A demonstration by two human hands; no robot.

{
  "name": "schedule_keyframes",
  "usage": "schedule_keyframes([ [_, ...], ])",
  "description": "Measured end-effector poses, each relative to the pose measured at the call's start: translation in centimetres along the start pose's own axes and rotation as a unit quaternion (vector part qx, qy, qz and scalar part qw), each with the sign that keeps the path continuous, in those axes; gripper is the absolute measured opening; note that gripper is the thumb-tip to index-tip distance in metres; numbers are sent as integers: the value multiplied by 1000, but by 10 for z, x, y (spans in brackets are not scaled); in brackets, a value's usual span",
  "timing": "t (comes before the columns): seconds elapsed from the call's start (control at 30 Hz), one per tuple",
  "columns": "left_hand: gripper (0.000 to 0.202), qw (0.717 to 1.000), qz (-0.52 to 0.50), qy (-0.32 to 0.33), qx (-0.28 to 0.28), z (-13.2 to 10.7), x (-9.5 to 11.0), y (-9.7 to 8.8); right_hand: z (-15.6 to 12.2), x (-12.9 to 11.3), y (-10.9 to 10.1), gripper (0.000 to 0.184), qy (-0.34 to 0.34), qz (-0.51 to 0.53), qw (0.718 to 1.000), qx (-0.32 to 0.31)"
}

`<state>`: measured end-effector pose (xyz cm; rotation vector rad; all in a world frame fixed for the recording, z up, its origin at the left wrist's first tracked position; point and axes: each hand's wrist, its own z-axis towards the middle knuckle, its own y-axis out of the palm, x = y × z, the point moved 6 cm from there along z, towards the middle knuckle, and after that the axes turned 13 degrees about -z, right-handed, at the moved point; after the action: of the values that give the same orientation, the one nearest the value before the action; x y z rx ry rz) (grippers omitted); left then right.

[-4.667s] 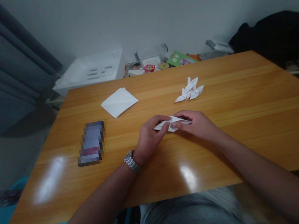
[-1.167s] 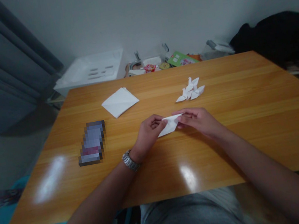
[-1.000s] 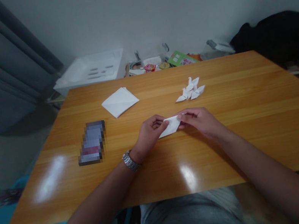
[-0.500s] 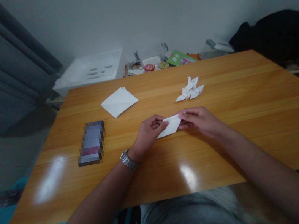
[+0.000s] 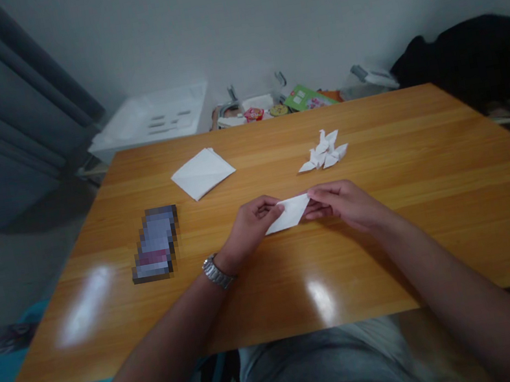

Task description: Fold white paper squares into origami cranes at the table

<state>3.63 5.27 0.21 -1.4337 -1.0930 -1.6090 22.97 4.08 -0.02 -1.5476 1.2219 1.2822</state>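
Observation:
Between my two hands is a small folded piece of white paper (image 5: 292, 212), held just above the wooden table (image 5: 441, 237). My left hand (image 5: 260, 221) grips its left part, with the thumb lying on top. The fingers of my right hand (image 5: 335, 200) pinch the upper right corner. Beyond my right hand lie several white origami birds (image 5: 323, 152), bunched together. To the far left of my hands rests a stack of white paper (image 5: 203, 174).
A phone (image 5: 156, 243) with a blurred screen lies on the left of the table. Behind the far edge are a white foam tray (image 5: 163, 118), a green booklet (image 5: 307, 97) and assorted small items. A black cloth (image 5: 468, 58) hangs at the back right.
The right thumb has shifted slightly toward the paper's upper right corner, so more of that end shows. My left hand keeps its hold, and the other things have not moved.

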Motion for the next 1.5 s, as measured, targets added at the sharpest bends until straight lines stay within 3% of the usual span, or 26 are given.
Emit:
schedule_keyframes([
  [0.3,33,1000,-9,2,-7,1,4,1,0,-1,3,36,3,-3,1000,-30],
  [0.47,36,1000,1,9,7,2,-3,-3,2,0,0,42,0,-12,1000,17],
  [0.6,34,999,46,5,1,1,-1,-1,1,-5,2,50,-42,-98,994,21],
  [0.77,26,996,87,4,-12,-1,6,5,0,-4,10,41,-74,-220,972,-28],
  [1.03,38,999,11,16,40,1,-1,-4,4,-4,1,42,-49,-152,986,56],
  [1.17,39,996,-33,25,74,3,0,-10,3,0,10,40,-28,-119,993,-3],
  [1.3,34,997,-34,28,68,3,1,-11,0,4,24,40,-24,-154,985,-74],
  [1.5,33,999,-40,1,9,4,-12,-4,0,5,25,44,-48,-226,972,-38],
])
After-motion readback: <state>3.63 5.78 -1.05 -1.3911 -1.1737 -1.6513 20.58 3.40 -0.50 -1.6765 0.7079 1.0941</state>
